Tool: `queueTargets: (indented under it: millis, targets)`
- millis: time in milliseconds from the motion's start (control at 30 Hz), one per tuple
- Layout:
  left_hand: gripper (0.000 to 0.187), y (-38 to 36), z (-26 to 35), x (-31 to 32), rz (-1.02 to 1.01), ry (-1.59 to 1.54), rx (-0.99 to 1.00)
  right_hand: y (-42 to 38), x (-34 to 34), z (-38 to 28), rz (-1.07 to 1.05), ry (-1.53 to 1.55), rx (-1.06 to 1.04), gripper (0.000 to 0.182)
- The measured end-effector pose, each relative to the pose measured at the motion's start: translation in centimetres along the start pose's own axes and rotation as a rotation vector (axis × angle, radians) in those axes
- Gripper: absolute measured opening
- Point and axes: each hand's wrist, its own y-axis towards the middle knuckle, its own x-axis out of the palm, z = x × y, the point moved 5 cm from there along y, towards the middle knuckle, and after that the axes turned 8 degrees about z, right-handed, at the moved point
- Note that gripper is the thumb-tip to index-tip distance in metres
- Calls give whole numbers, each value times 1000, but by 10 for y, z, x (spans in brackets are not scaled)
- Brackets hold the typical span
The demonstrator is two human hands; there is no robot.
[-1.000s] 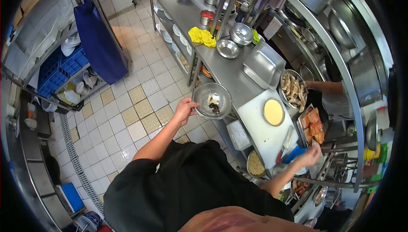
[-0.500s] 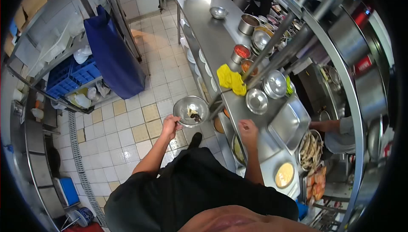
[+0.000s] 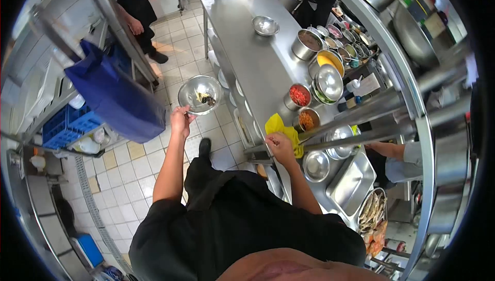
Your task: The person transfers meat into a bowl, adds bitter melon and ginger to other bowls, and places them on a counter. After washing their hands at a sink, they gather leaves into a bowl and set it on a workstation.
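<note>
My left hand (image 3: 181,121) grips the rim of a metal bowl (image 3: 186,91) out over the tiled floor. Pale shreds and dark pieces of food (image 3: 205,98) lie at the bottom of the bowl. My right hand (image 3: 280,146) is closed, its fingers curled inward, at the near edge of the steel table. It overlaps a yellow cloth (image 3: 277,124) that lies there; what its fingers hold, if anything, is hidden. Close by are a pot of chopped red food (image 3: 299,95) and a pot of orange pieces (image 3: 308,120).
The steel worktable (image 3: 242,39) runs ahead, with an empty metal bowl (image 3: 265,25) on it. A steel tray (image 3: 352,183) sits on the right. A blue bag (image 3: 116,95) hangs at the left shelves. One person (image 3: 136,10) stands ahead left; another person's arm (image 3: 389,150) reaches in at right.
I have moved forward along the table. The bowl in my left hand has shifted left and up in view. My right hand has come up to the yellow cloth. A person has appeared ahead left.
</note>
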Motion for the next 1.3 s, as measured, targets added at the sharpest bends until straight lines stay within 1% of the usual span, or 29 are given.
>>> queueTargets:
  millis: [67, 100, 200, 233, 333, 400, 433, 467, 500, 533, 633, 733, 767, 833, 867, 933, 967, 1000, 1067, 1100, 1133, 1167, 1200, 1233, 1267, 1300]
  targets:
    - [14, 68, 4, 20, -48, -17, -9, 20, 13, 14, 36, -96, 33, 15]
    - [14, 102, 6, 34, -62, -8, -16, 29, 20, 22, 56, -77, 149, 15]
    - [12, 187, 17, 94, -53, -35, -62, 52, 39, 42, 120, -210, 168, 15]
    - [11, 232, 8, 105, -113, -7, -81, 59, 46, 43, 147, -191, 224, 15]
    - [9, 323, 6, 165, -152, 41, -108, 86, 67, 36, 212, -148, 358, 16]
    - [10, 371, 10, 206, -165, 93, -71, 101, 80, 30, 238, -161, 414, 17]
    - [13, 397, 8, 223, -203, 119, -52, 107, 86, 29, 249, -145, 460, 18]
    - [15, 420, 5, 240, -242, 145, -35, 115, 94, 28, 243, -158, 463, 19]
    - [14, 427, 19, 265, -209, 144, 1, 124, 101, 28, 237, -170, 468, 19]
    - [15, 431, 18, 288, -185, 161, 6, 123, 110, 24, 239, -190, 508, 19]
    - [20, 464, -6, 318, -197, 197, -73, 130, 119, 19, 206, -206, 549, 19]
    - [31, 477, -22, 340, -288, 255, -160, 138, 127, 21, 185, -215, 576, 18]
    - [35, 475, -24, 348, -370, 214, -174, 139, 130, 22, 177, -215, 588, 18]
    - [32, 466, -17, 360, -517, 258, -231, 135, 135, 36, 156, -222, 616, 17]
    - [30, 455, -13, 359, -584, 281, -271, 140, 136, 34, 170, -224, 593, 20]
    - [29, 453, -4, 350, -572, 382, -117, 153, 139, 33, 184, -199, 545, 20]
    - [29, 449, -5, 336, -558, 435, -48, 160, 138, 31, 181, -202, 547, 20]
    - [30, 444, -7, 315, -520, 403, -55, 166, 137, 31, 171, -206, 547, 19]
    - [31, 437, -11, 258, -411, 333, -49, 168, 140, 50, 200, 37, 653, 16]
    - [33, 424, -19, 215, -341, 317, -134, 172, 139, 54, 195, 65, 634, 16]
    - [27, 422, -45, 157, -288, 304, -94, 175, 139, 59, 162, 115, 653, 16]
    - [23, 419, -76, 90, -193, 539, -161, 177, 138, 63, 137, 166, 669, 16]
    - [22, 419, -115, 18, -166, 735, -171, 179, 136, 65, 121, 216, 684, 17]
    - [21, 412, -156, -69, -170, 975, -155, 184, 133, 63, 112, 241, 672, 18]
    - [21, 403, -194, -163, -219, 1232, -126, 188, 130, 60, 87, 229, 651, 19]
    - [20, 381, -216, -246, -235, 1394, -182, 193, 126, 59, 67, 216, 630, 19]
